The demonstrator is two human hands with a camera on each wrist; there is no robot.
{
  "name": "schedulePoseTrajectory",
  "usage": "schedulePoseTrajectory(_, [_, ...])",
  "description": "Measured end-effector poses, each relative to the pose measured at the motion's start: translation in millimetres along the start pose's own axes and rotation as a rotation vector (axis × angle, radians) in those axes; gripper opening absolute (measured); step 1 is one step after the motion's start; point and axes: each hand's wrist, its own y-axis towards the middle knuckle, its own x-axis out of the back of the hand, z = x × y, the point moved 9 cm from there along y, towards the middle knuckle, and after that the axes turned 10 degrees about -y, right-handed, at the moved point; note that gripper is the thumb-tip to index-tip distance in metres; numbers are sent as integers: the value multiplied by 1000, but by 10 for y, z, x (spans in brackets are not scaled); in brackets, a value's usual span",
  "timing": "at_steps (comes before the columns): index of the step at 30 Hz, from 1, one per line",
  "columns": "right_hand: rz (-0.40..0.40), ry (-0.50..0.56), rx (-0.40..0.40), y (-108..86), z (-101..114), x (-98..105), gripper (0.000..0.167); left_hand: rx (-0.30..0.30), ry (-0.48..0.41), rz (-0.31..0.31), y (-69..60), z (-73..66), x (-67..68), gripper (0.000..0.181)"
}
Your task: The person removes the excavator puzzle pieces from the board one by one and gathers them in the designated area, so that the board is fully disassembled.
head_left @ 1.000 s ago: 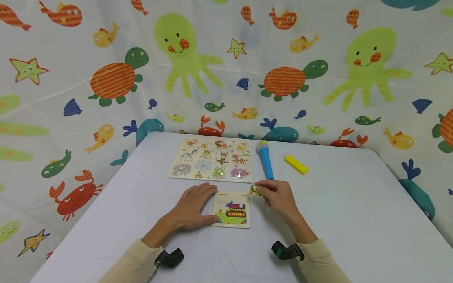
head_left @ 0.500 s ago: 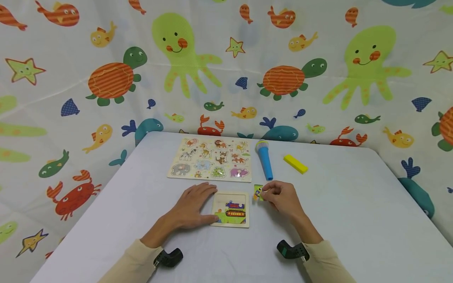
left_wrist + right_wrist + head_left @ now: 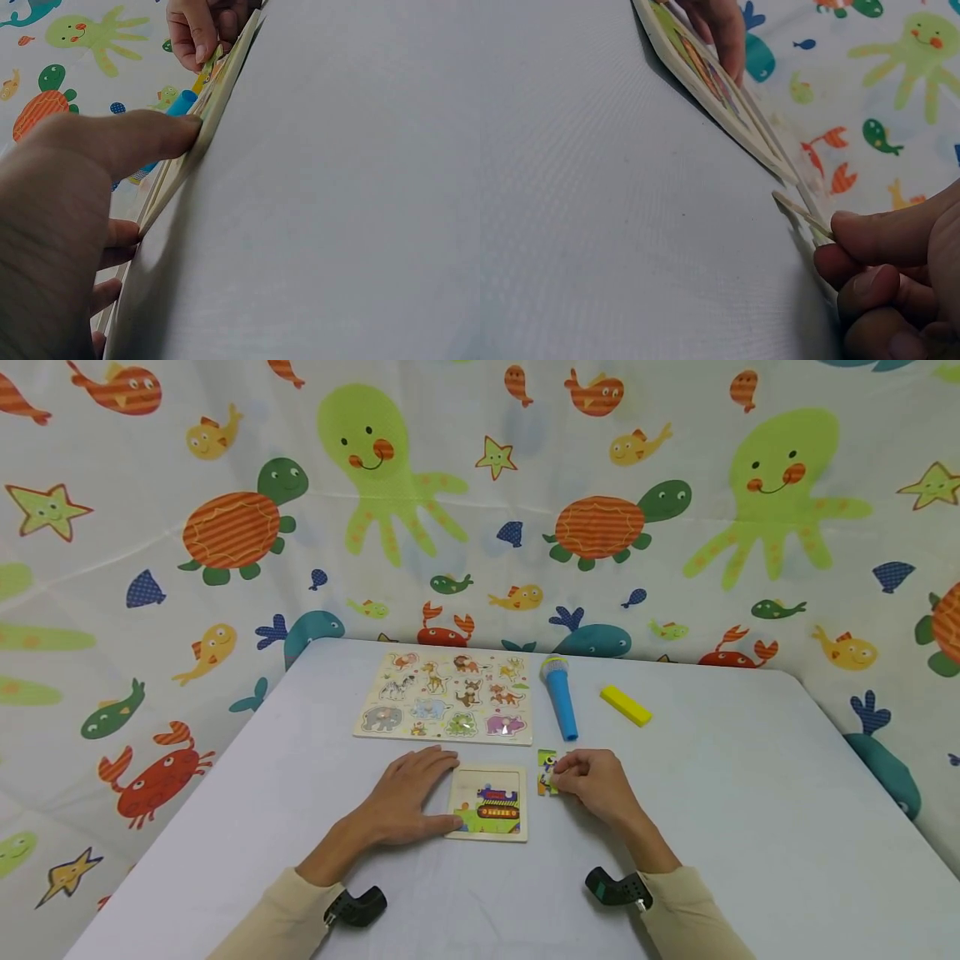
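The loose puzzle piece (image 3: 546,772) now shows more of its printed face than it did a second ago, and its long side has come to run roughly alongside the right edge of the puzzle tray (image 3: 468,787). The right hand (image 3: 602,782) pinches it between thumb and fingers, having shifted slightly farther right of the tray over that second. The piece sits just beyond the tray's upper right corner, apart from it; whether its lower edge touches the surface (image 3: 720,793) is hard to tell. The left hand (image 3: 405,797) has scarcely moved: it lies at the tray's left side with fingers extended and thumb resting on the lower left rim, apparently steadying it. Inside the tray, the fitted pieces (image 3: 498,806) fill the lower part, while the upper part and upper left remain bare wood, just as before. For the work in hand, the change seems to be one of orientation rather than placement: the piece looks turned for comparison with the picture, yet nothing has been added. Beyond the tray, the animal board (image 3: 452,693), a blue toy microphone (image 3: 561,703) and a yellow block (image 3: 626,705) lie undisturbed.
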Motion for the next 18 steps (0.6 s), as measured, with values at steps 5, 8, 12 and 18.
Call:
schedulePoseTrajectory(5, [-9,-52,35,4,20,-14,8,0,-8,-3,-3,-8,7,85])
schedulePoseTrajectory(8, [-25,-90,58,-1,44,-2,7,-4,-9,-5,-3,-9,8,85])
schedulePoseTrajectory(12, [-43,-143,74,-1,62,9,5,-4,-8,-6,-7,-13,11,85])
schedulePoseTrajectory(18, [-58,-191,84,4,63,14,7,8,-7,1,-9,1,-2,86])
